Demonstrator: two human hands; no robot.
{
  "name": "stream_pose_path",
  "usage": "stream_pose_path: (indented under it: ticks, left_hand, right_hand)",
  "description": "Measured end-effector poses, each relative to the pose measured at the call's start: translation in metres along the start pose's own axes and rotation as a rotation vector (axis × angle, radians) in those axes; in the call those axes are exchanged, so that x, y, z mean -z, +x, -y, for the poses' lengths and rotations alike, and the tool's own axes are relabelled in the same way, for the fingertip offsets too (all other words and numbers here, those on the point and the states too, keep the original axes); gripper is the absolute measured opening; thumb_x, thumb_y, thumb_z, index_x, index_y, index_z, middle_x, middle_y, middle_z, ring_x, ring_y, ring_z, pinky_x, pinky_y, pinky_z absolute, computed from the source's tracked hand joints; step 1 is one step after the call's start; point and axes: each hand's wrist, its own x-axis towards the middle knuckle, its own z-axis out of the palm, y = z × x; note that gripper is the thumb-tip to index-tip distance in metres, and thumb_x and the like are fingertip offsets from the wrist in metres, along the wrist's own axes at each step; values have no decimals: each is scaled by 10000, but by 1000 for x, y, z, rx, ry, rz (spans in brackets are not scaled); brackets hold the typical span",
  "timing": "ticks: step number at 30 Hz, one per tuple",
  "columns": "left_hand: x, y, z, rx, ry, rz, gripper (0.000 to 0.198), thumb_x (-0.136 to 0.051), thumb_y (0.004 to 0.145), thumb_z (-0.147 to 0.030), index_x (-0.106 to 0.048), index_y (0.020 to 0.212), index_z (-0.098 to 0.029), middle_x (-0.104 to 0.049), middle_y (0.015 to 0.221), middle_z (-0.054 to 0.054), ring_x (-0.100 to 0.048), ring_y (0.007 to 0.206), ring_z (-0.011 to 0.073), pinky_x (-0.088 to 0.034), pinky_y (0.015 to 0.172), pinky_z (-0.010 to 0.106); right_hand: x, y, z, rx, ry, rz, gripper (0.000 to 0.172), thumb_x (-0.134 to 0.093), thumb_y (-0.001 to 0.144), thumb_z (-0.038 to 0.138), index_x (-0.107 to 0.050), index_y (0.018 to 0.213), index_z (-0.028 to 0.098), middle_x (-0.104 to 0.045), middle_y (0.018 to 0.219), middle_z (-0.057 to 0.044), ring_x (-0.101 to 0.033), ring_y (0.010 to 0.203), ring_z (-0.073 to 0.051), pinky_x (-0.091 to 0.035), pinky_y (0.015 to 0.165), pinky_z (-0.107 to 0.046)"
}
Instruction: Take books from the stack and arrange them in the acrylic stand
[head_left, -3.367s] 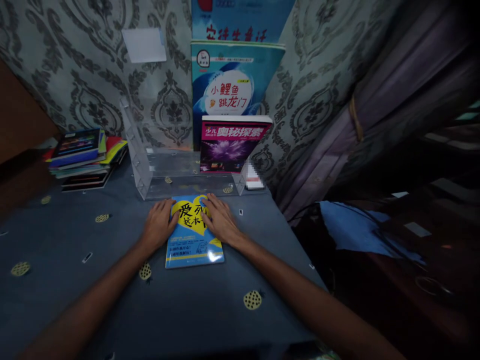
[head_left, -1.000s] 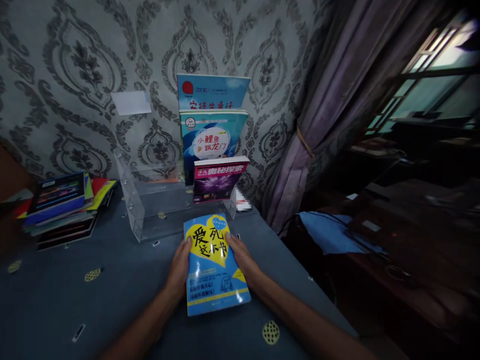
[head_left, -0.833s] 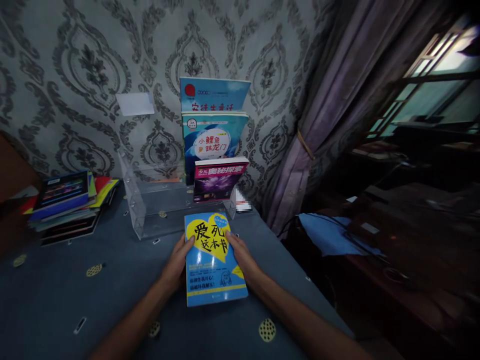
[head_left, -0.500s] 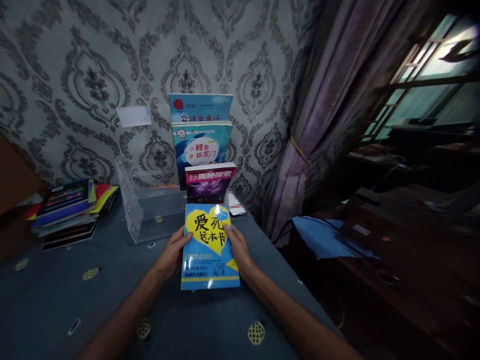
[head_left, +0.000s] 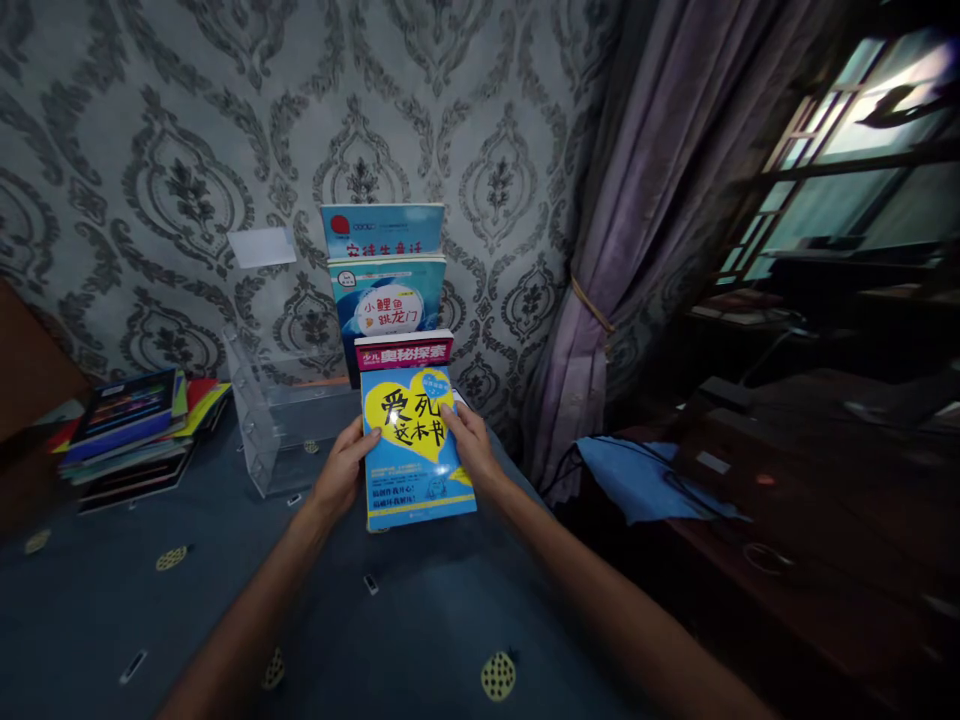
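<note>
Between my two hands is a blue book (head_left: 416, 485) with a yellow heart on its cover. My left hand (head_left: 346, 465) grips its left edge, thumb on the front. On the right edge my right hand (head_left: 471, 447) is closed the same way. Right behind it rises a magenta book (head_left: 405, 352), now mostly covered. A teal book (head_left: 388, 300) and a taller blue book (head_left: 384, 228) stand upright in tiers further back. They line up with a clear plastic rack (head_left: 259, 420), whose left tiers show bare; its right part is hidden behind the books.
A stack of books and magazines (head_left: 124, 430) lies on the left of the cloth-covered table (head_left: 405, 630). Patterned wallpaper closes off the back. Past the table's right edge are a tied curtain (head_left: 574, 360), a blue cloth (head_left: 637, 475) and a dark red surface (head_left: 817, 590).
Both hands have moved the blue heart book forward and up, so it hides most of the magenta book. The camera view has shifted slightly.
</note>
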Motion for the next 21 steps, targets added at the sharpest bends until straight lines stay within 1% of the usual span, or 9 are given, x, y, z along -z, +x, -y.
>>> stream_pose_path:
  ticks: [5,8,11,13,14,15,18,21]
  left_hand:
    - [-3,16,-6,-62,67,27,541,-902,625,-352,-707,1091,-159,-795,1065,109,-739,1044,327,-624,839,363]
    - [-5,27,-13,-136,138,47,573,-912,618,-373,-702,1105,-155,-789,1098,112,-731,1055,325,-614,851,361]
    - [-6,40,-24,-211,206,61,544,-918,614,-368,-706,1072,-163,-787,1109,102,-717,1081,322,-606,861,350]
    - [-6,51,-34,-236,253,57,503,-922,605,-335,-709,1030,-169,-788,1102,95,-707,1095,320,-602,859,342]
    - [-5,57,-39,-257,276,49,488,-918,609,-322,-710,1023,-167,-788,1094,93,-703,1099,318,-600,856,337]
    - [-5,62,-45,-279,298,50,480,-909,621,-316,-710,1029,-159,-786,1090,97,-699,1105,316,-597,860,337]
    - [-1,80,-59,-416,376,102,482,-884,673,-357,-697,1061,-142,-774,1118,106,-704,1089,295,-588,895,350]
    - [3,95,-70,-591,477,182,462,-841,748,-425,-668,1087,-164,-766,1142,85,-710,1073,264,-584,918,367]
  right_hand:
    - [0,14,9,59,-25,40,455,-814,678,580,-638,917,235,-799,905,-27,-765,953,-286,-634,772,-380]
    - [-1,28,14,110,-52,55,431,-790,710,567,-652,946,234,-795,930,-23,-753,986,-273,-628,803,-372]
    - [-2,47,21,224,-112,76,390,-770,743,530,-671,973,231,-788,1001,-10,-729,1042,-250,-612,872,-357]
    - [-4,61,28,259,-129,96,359,-760,766,501,-677,989,232,-782,1029,2,-717,1066,-236,-600,904,-353]
    - [-5,67,32,277,-135,119,346,-750,784,492,-677,1002,233,-779,1034,4,-715,1068,-231,-595,914,-358]
    - [-7,74,37,326,-156,154,336,-727,813,492,-675,1018,231,-775,1040,0,-713,1070,-229,-592,920,-367]
    - [-12,91,51,477,-235,236,343,-661,883,520,-657,1075,235,-764,1085,-9,-696,1116,-224,-578,957,-390]
    - [-16,103,63,580,-323,262,388,-631,910,586,-641,1106,252,-750,1161,-31,-675,1167,-235,-563,1012,-410]
